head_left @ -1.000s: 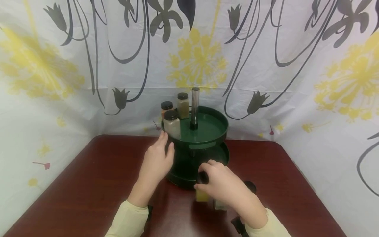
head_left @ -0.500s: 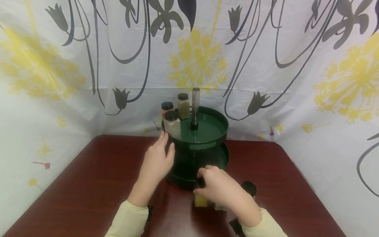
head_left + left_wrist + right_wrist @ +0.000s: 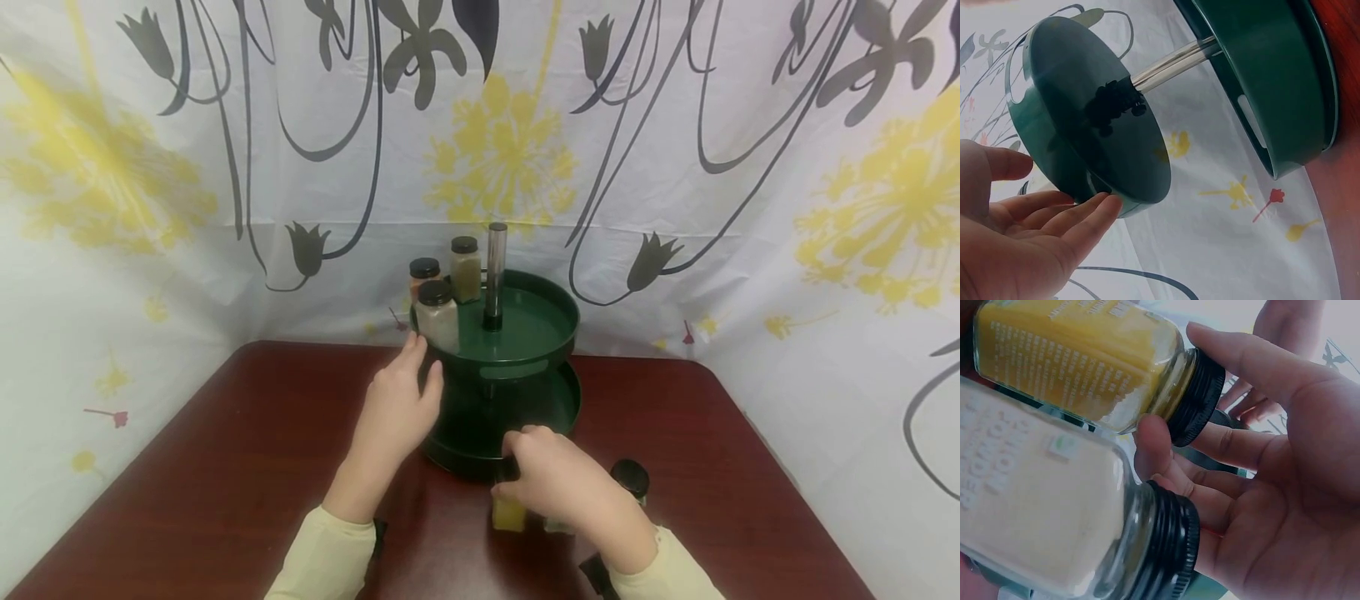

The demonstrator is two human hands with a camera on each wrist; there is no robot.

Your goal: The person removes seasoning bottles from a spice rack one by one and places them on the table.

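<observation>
My right hand (image 3: pixel 566 483) grips a spice jar of yellow powder (image 3: pixel 1072 359) by its black lid, thumb on one side and curled fingers on the other. This jar is upright at the table's near side, just in front of a green two-tier turntable rack (image 3: pixel 532 325). Beside it, a jar of pale powder (image 3: pixel 1041 494), lettered as onion powder, is mostly hidden by the hand in the head view. My left hand (image 3: pixel 397 408) has its fingers extended, the fingertips (image 3: pixel 1110 203) touching the rim of the rack's upper tray.
On the upper tray's left stand a white-powder jar (image 3: pixel 438 325), an orange jar (image 3: pixel 424 279) and a brownish jar (image 3: pixel 466 275), around a metal post (image 3: pixel 496 271). Another black-lidded jar (image 3: pixel 630 477) is right of my right hand. A patterned curtain (image 3: pixel 360 192) surrounds the dark red table (image 3: pixel 300 433).
My right hand and the yellow jar have moved slightly down and towards me. More of the black-lidded jar at the right shows now. The left hand stays at the tray.
</observation>
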